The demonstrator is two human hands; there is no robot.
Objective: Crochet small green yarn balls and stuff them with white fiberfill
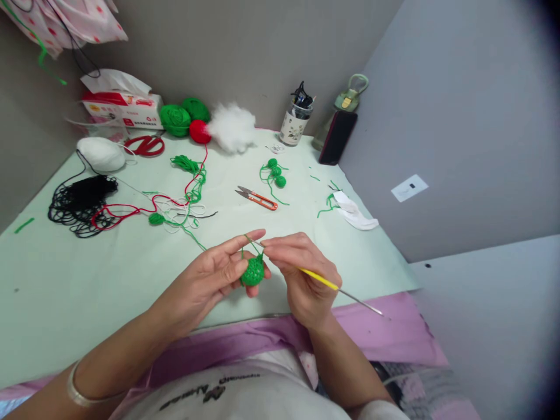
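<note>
Between the thumb and fingers of my left hand (219, 268) is a small round green crochet piece (253, 272). Green yarn (195, 238) runs from the table to this hand, and a strand passes over its raised index finger. My right hand (306, 274) grips a crochet hook with a yellow handle (321, 279), its bare metal rear end pointing down to the right. The hook's front tip meets the yarn loop just above the green piece; the exact stitch is too small to make out. Both hands are close together over the table's front edge.
Orange thread snips (258, 198) and several green crocheted balls (275, 171) lie beyond my hands. Tangled black yarn (83, 201), red scissors (145, 146) and a tissue box (125, 109) are at left. White stuffing (234, 128), a pen jar (296, 122) and a phone (338, 137) stand at the back.
</note>
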